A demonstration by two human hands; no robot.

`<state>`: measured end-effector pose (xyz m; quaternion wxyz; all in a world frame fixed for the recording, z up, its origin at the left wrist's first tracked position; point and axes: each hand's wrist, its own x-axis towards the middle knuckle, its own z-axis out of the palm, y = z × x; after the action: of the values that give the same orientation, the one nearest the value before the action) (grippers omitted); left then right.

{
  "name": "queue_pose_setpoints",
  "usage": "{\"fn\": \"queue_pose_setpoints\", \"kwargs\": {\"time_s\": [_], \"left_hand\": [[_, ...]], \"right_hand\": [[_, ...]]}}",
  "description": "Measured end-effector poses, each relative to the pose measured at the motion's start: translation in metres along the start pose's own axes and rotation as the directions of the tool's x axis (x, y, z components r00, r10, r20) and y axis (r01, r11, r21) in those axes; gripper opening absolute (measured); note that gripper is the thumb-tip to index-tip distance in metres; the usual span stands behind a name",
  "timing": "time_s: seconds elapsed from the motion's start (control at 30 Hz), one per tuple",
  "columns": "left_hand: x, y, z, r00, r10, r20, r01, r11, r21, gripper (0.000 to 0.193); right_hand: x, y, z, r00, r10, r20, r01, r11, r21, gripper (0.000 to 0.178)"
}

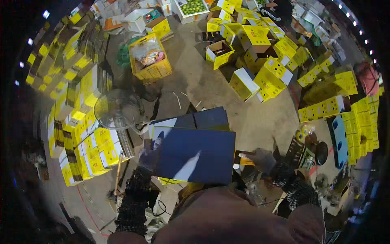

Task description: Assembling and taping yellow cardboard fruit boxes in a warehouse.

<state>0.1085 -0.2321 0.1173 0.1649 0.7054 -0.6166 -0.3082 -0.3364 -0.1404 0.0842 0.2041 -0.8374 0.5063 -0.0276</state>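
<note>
A wide dark blue panel (195, 154), flat like a sheet of cardboard or the top of a carton, lies in front of my body. A second dark flap (211, 118) shows beyond its far edge. My gloved left hand (149, 155) grips the panel's left edge, with the thumb on top and the other fingers hidden. At the right edge my gloved right hand (263, 160) is partly closed, a fingertip pointing to the panel. A small orange-yellow thing (246, 161) shows beneath its fingers; I cannot make out what it is.
A round fan (118, 109) stands beyond my left hand, beside stacked flat yellow cartons (99, 148). Farther off are a yellow crate (156, 74) with plastic bags and a heap of open yellow cartons (272, 77). A white box (191, 17) holds green fruit. Clutter lies right.
</note>
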Motion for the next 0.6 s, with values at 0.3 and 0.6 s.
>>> {"fn": "queue_pose_setpoints", "kwargs": {"time_s": [0.3,0.6], "left_hand": [[0.033,0.15,-0.068,0.951,0.301,-0.068,-0.299,0.845,-0.443,0.062],[0.101,0.026,0.003,0.817,0.122,0.563,-0.222,0.969,0.112,0.055]], "right_hand": [[0.065,-0.032,0.037,0.909,0.288,-0.302,-0.174,0.92,0.352,0.04],[0.023,-0.003,-0.057,0.725,0.583,-0.368,0.23,0.298,0.926,0.047]]}}
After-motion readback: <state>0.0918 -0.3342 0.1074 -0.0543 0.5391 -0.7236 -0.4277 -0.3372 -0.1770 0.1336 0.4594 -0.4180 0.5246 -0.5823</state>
